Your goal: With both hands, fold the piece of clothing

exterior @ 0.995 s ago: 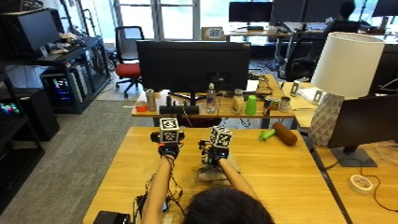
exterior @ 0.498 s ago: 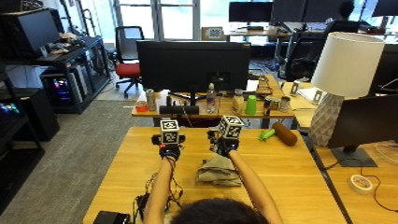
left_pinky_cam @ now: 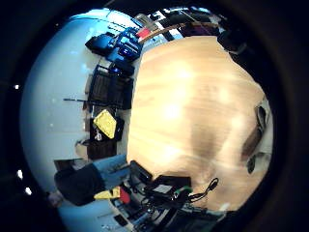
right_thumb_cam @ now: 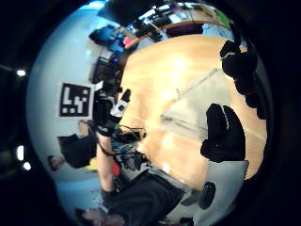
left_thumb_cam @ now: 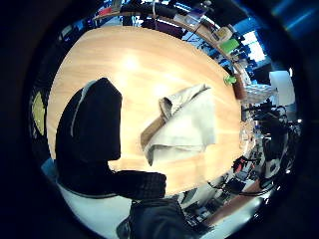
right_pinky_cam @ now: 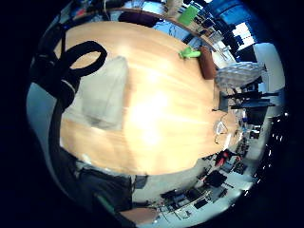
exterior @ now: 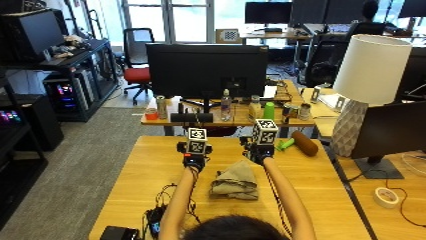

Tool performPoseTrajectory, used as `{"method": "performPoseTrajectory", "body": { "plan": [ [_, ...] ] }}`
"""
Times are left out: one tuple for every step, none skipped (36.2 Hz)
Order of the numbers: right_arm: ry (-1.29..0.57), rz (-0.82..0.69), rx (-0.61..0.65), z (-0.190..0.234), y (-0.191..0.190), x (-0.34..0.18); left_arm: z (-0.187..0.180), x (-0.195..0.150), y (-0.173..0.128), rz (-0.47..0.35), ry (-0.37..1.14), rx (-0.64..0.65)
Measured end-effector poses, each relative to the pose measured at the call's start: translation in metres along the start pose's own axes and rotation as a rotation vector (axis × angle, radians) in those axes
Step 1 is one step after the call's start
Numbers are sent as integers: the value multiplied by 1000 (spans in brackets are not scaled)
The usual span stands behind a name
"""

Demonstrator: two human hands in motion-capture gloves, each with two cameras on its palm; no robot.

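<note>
A beige piece of clothing (exterior: 236,181) lies bunched and partly folded on the wooden table (exterior: 153,170), between my two forearms. My left hand (exterior: 194,159) hovers over the table just beyond the cloth's left corner and holds nothing. My right hand (exterior: 261,152) hovers just beyond its right corner, also holding nothing. The left thumb side palm view has the cloth (left_thumb_cam: 187,124) lying flat beside a black gloved finger (left_thumb_cam: 94,129). In the right thumb side palm view, relaxed fingers (right_thumb_cam: 225,134) hang above the cloth (right_thumb_cam: 202,106) without touching it.
A green object (exterior: 286,144) and a brown cylinder (exterior: 306,143) lie right of my right hand. A black monitor (exterior: 206,65) and bottles stand on the desk beyond. Cables and a black device (exterior: 156,220) lie at the near left. A lamp (exterior: 366,90) stands at the right.
My right hand has let go of the cloth, lifted off it and moved away to the right. The cloth now lies alone on the table. My left hand has barely moved.
</note>
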State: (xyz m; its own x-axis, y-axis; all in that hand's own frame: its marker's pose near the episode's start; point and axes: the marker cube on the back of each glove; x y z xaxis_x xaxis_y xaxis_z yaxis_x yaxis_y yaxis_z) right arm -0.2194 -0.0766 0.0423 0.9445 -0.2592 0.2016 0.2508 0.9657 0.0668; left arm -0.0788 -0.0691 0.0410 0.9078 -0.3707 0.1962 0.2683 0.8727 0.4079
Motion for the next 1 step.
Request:
{"method": "performPoseTrajectory", "body": {
  "plan": [
    [11, 6, 0, 1, -1, 1, -4, 0, 3, -9, -10, -1]
  ]
}}
